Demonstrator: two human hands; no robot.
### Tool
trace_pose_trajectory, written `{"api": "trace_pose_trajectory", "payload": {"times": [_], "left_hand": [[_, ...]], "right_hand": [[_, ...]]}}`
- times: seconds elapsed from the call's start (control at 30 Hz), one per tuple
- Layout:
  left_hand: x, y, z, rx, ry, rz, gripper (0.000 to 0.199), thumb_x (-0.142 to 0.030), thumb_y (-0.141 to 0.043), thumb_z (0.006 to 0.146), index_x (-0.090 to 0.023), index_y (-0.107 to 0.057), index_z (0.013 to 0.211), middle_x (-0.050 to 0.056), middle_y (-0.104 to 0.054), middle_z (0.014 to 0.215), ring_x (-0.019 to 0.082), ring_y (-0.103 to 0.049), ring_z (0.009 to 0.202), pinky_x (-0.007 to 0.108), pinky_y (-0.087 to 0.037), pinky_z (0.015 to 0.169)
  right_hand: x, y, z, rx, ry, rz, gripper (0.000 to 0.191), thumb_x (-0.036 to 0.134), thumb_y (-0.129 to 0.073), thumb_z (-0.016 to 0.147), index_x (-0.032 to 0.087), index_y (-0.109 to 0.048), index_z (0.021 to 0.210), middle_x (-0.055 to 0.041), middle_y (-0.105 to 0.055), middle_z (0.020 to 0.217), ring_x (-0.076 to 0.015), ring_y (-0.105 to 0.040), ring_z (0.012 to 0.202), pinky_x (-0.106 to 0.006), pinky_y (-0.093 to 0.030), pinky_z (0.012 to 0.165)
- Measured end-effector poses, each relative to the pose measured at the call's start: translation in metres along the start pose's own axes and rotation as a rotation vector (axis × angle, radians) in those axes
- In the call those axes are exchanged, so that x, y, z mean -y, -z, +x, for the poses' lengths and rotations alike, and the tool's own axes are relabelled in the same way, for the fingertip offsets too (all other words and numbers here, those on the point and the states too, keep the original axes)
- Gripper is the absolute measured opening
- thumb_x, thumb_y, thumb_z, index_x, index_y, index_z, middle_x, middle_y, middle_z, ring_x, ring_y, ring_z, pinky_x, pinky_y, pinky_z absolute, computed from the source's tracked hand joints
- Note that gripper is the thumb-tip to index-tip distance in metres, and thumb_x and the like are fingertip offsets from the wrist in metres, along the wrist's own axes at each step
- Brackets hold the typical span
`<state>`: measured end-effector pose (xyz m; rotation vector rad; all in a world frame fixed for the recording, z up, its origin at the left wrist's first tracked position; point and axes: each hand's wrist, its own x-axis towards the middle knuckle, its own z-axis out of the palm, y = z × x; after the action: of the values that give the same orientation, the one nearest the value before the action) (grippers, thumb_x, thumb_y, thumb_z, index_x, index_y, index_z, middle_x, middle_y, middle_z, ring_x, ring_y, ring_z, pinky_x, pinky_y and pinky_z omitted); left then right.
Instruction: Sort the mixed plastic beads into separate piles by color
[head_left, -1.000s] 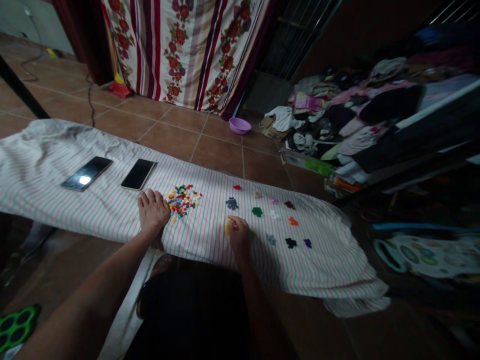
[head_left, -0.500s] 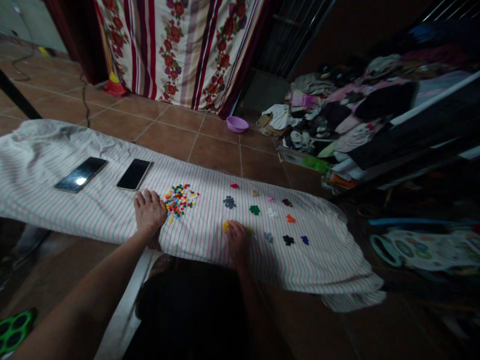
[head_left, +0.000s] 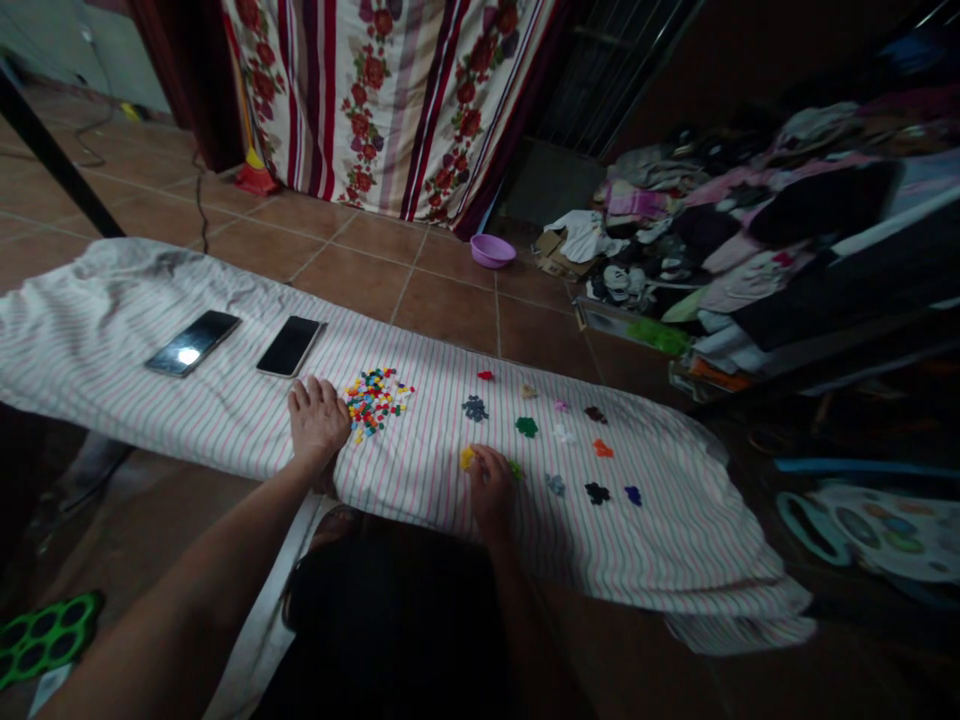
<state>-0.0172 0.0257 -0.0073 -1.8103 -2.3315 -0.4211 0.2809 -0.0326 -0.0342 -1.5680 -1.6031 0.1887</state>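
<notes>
My left hand [head_left: 318, 417] lies flat on the striped cloth [head_left: 420, 480], fingers spread, just left of a mixed heap of small coloured pieces [head_left: 373, 400]. My right hand [head_left: 491, 480] is at a small yellow pile [head_left: 466, 458], its fingertips drawn together at the pile's edge; whether a piece is between them is too small to tell. A light green pile [head_left: 515, 469] is partly hidden behind this hand. Single-colour piles spread beyond and to the right, among them dark grey [head_left: 475, 408], green [head_left: 526, 427], orange [head_left: 602, 448] and black [head_left: 597, 492].
Two phones, one farther left [head_left: 193, 343] and one nearer the heap [head_left: 290, 347], lie on the cloth. On the tiled floor beyond stands a purple basin [head_left: 493, 251]. Clothes [head_left: 637, 205] are piled at the back right. A green object [head_left: 49, 637] shows at lower left.
The whole view has shifted, so the scene sits slightly farther right. Both hands stay at nearly the same places on the cloth.
</notes>
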Motion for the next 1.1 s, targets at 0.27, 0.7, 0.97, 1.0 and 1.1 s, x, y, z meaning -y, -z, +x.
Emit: {"api": "trace_pose_trajectory", "payload": {"times": [0.27,0.7,0.97,1.0,1.1], "left_hand": [[-0.001,0.000,0.000,-0.007,0.013,-0.058,0.058,-0.031,-0.031,0.093,0.003,-0.049,0.137,0.029,-0.046,0.148,0.045,-0.031,0.144,0.057,-0.029,0.114],[-0.003,0.006,0.000,0.027,0.019,-0.053,0.059,-0.030,-0.031,0.093,0.004,-0.049,0.137,0.030,-0.045,0.148,0.046,-0.032,0.144,0.057,-0.028,0.115],[-0.003,0.006,0.001,0.024,0.031,-0.069,0.058,-0.031,-0.032,0.092,0.002,-0.050,0.137,0.029,-0.046,0.148,0.045,-0.032,0.144,0.057,-0.029,0.114],[-0.003,0.006,0.001,0.026,0.030,-0.072,0.058,-0.031,-0.032,0.092,0.002,-0.050,0.137,0.029,-0.046,0.148,0.045,-0.032,0.144,0.058,-0.029,0.114],[-0.004,0.007,0.001,0.021,0.024,-0.073,0.058,-0.030,-0.033,0.092,0.003,-0.050,0.136,0.030,-0.046,0.148,0.045,-0.032,0.144,0.059,-0.029,0.114]], "right_hand": [[0.014,-0.003,0.008,-0.009,0.119,-0.078,0.033,0.031,-0.042,0.097,0.017,-0.073,0.098,-0.0114,-0.073,0.101,-0.0231,-0.064,0.097,-0.041,-0.050,0.091],[0.062,-0.060,0.027,0.232,0.115,0.004,0.033,0.019,-0.045,0.092,0.018,-0.072,0.111,-0.0094,-0.070,0.105,-0.0203,-0.066,0.094,-0.033,-0.053,0.088],[0.076,-0.099,0.054,0.258,0.066,-0.062,0.032,0.016,-0.051,0.089,0.022,-0.071,0.113,-0.0083,-0.066,0.101,-0.0201,-0.065,0.091,-0.030,-0.051,0.084],[0.076,-0.102,0.055,0.256,0.055,-0.081,0.031,0.016,-0.052,0.089,0.023,-0.071,0.112,-0.0078,-0.065,0.099,-0.0203,-0.064,0.089,-0.030,-0.051,0.082],[0.074,-0.107,0.058,0.256,0.042,-0.123,0.027,0.016,-0.056,0.088,0.026,-0.072,0.107,-0.0062,-0.064,0.095,-0.0196,-0.063,0.084,-0.029,-0.049,0.077]]}}
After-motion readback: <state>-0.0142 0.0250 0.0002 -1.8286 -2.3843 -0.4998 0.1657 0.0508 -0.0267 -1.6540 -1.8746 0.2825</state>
